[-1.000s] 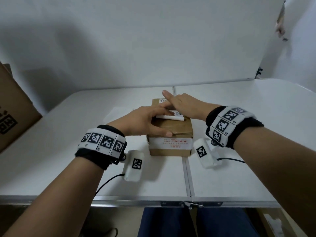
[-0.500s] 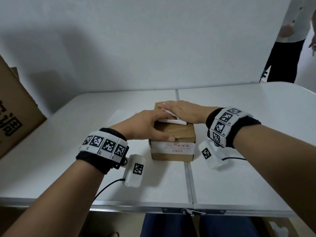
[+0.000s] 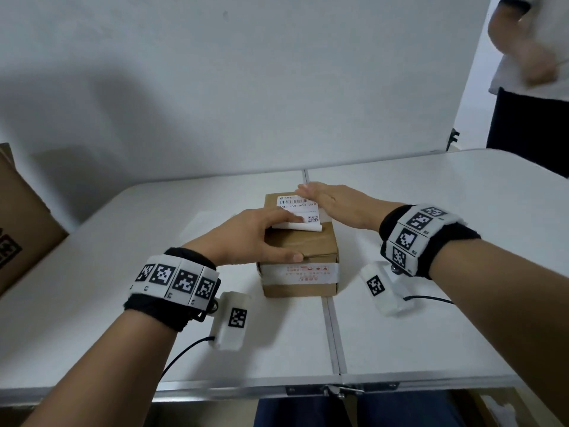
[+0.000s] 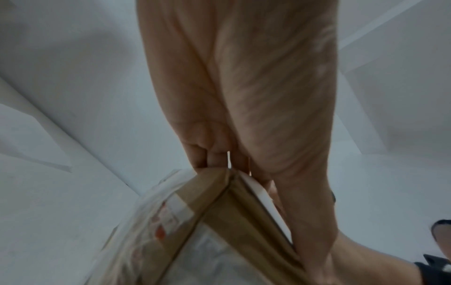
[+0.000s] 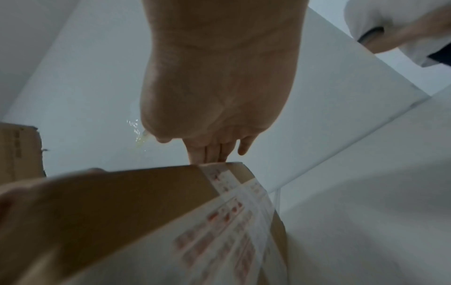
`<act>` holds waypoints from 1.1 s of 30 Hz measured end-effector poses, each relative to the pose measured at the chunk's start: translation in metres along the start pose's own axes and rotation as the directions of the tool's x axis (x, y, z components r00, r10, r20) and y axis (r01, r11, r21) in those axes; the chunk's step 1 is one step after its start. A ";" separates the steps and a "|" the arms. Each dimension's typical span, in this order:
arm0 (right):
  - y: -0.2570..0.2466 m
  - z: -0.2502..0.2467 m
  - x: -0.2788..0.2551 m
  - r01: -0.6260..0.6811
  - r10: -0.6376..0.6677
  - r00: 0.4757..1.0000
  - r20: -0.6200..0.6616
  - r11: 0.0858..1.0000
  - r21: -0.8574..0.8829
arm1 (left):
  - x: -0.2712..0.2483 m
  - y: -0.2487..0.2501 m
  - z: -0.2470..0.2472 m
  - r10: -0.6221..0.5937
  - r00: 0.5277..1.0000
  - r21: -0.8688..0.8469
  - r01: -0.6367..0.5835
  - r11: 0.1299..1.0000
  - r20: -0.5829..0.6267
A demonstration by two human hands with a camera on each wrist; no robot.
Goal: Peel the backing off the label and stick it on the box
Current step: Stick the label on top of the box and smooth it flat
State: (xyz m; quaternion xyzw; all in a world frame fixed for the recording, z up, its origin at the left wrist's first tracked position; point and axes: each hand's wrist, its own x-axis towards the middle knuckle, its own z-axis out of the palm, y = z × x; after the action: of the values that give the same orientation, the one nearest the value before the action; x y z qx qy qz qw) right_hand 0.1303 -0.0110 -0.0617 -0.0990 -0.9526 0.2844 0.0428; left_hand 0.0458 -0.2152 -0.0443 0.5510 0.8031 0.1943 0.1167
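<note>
A brown cardboard box (image 3: pixel 301 248) with printed tape stands at the middle of the white table (image 3: pixel 431 334). On its top lies a white barcode label (image 3: pixel 297 202), with its near edge curled up. My left hand (image 3: pixel 271 232) rests on the box, fingers flat over the label's near left part and thumb along the front top edge. My right hand (image 3: pixel 323 197) lies flat with straight fingers on the label's far right edge. The left wrist view shows the left hand (image 4: pixel 244 96) above a box corner (image 4: pixel 219 221). In the right wrist view the fingers (image 5: pixel 209 152) touch the box top (image 5: pixel 122 202).
A large cardboard carton (image 3: pixel 21 226) stands at the table's left edge. A pale flat sheet (image 3: pixel 203 223) lies left of the box. Another person (image 3: pixel 529 72) stands beyond the far right corner. A seam (image 3: pixel 331 318) splits the table, whose front edge is close to me.
My right hand has slid off the label's middle toward the far right, uncovering the barcode. The left hand has stayed in place on the box.
</note>
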 end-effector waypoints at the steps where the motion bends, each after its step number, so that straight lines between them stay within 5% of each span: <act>1: 0.000 0.001 -0.005 0.009 -0.009 1.000 -0.005 0.998 0.056 | 0.002 0.000 0.001 0.006 1.000 0.000 -0.006 1.000 -0.014; 7: 0.004 0.011 -0.010 0.033 -0.034 0.999 0.005 0.999 0.041 | 0.014 -0.002 0.002 0.029 0.998 0.034 -0.027 0.999 -0.059; 13: 0.005 0.010 -0.004 0.057 -0.050 0.996 0.076 0.995 -0.087 | 0.006 -0.025 -0.005 -0.112 0.992 0.100 0.118 0.988 -0.062; 21: -0.006 0.011 -0.020 0.052 -0.049 0.998 0.033 0.993 -0.107 | 0.020 -0.024 0.003 -0.106 0.981 0.158 0.132 0.979 -0.163; 33: -0.022 0.016 -0.040 0.130 -0.155 0.988 -0.008 0.850 -0.510 | 0.026 -0.018 0.012 -0.131 0.965 0.153 0.168 0.974 -0.228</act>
State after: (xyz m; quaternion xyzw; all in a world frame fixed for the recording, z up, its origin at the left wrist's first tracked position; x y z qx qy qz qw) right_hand 0.1632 -0.0464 -0.0638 -0.0428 -0.9972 0.0168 0.0594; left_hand 0.0260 -0.1941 -0.0617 0.4722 0.8641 0.1741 -0.0048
